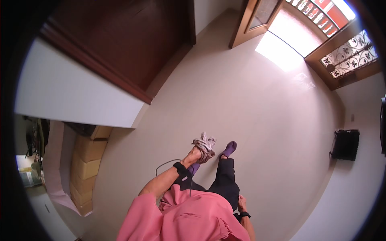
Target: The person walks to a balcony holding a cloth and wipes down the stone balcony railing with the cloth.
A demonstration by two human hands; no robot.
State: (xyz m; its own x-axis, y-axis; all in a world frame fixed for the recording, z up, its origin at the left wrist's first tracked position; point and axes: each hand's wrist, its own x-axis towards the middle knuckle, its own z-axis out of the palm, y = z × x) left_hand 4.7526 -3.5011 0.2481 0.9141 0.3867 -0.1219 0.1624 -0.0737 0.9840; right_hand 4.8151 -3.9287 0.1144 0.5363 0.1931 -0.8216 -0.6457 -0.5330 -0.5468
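A crumpled, brownish-white cloth is bunched in my left hand, which is stretched out in front of my body above the floor. The fingers are wrapped into the cloth and mostly covered by it. A black band with a thin dark cable sits on that wrist. My right hand hangs low beside my right thigh, with a black band on its wrist too. It is small and partly turned away, so how far its fingers close is unclear.
Pale floor stretches ahead to open wooden doors with bright light outside. A dark brown door stands at the left. Stacked cardboard boxes line the left side. A black object is by the right wall.
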